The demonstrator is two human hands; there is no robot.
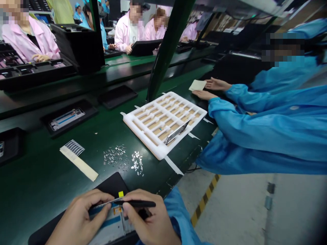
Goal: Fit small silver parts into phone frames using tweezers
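At the bottom of the head view, my left hand (85,212) pinches the upper edge of a flat device part (109,228), which has blue strips and a small orange piece. My right hand (148,212) holds a slim black tool (141,203) between thumb and fingers, its tip at that same edge beside my left fingertips. Under the part lies a black tray (113,183). A small yellow tab (121,194) shows just above the tool. Farther forward, several tiny metallic pieces (116,158) and whitish pieces (137,163) are scattered on the green table (99,132).
A white foam rack (159,153) holds one upright panel (176,132). Left are a cream strip (81,166) and black trays, one holding a device part (66,119). A co-worker's blue sleeves (255,126) reach in from the right. A dark green post (166,47) stands behind the rack.
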